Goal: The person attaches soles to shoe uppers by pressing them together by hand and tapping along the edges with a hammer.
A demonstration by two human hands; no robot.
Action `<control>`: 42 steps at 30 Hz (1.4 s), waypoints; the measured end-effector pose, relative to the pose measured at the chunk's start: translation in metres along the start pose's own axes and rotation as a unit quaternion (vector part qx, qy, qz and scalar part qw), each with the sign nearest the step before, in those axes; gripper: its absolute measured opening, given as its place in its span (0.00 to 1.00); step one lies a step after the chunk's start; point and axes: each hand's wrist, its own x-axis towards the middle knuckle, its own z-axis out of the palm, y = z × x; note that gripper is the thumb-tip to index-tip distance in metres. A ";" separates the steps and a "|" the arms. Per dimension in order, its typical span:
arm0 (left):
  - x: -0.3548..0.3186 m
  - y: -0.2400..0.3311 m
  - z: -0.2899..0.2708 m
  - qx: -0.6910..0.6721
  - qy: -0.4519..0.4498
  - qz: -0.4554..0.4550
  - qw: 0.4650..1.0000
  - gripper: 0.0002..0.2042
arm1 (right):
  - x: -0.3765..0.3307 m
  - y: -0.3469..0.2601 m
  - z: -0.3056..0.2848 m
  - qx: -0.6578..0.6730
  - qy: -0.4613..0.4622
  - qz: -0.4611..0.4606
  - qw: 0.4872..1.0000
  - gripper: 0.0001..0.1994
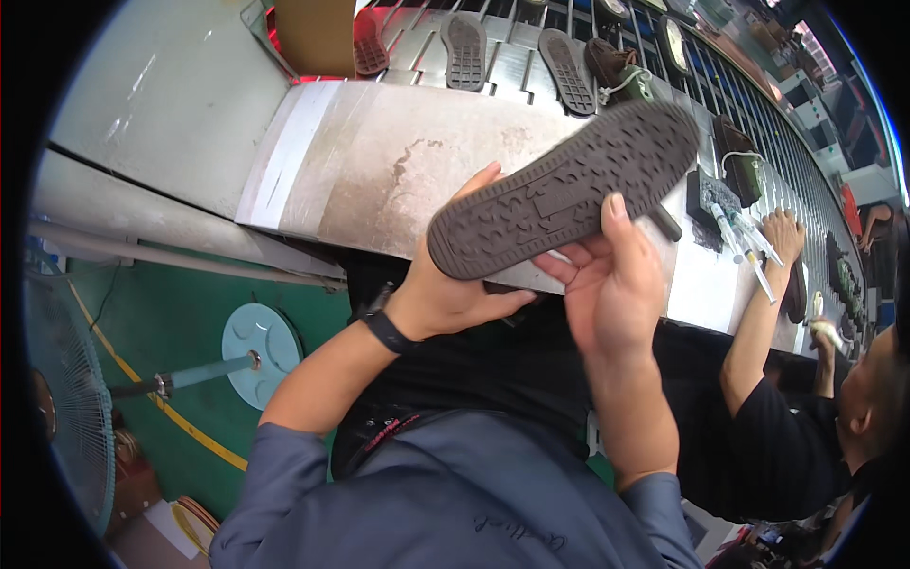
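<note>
Workshop bench (370, 166), dark shoe sole (569, 190) in hand

Over the bench's front edge, the left hand (455, 289) was closed around the shoe sole's narrower end, tread up. The right hand (611, 280) was half open, its thumb overlapping the near side; whether it gripped, I could not tell. The step looked like turning or checking; the next move seemed to call for a steady left hold. Towards the right end, a black block (703, 194), syringes (725, 228) and a co-worker's hand (783, 235) limited room. Past the far edge, more soles (464, 55) lay on a conveyor (512, 71).
</note>
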 end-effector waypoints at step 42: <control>-0.004 -0.006 -0.037 -0.061 0.166 0.037 0.984 0.54 | -0.024 0.032 0.007 -0.645 -0.159 -0.423 0.617 0.23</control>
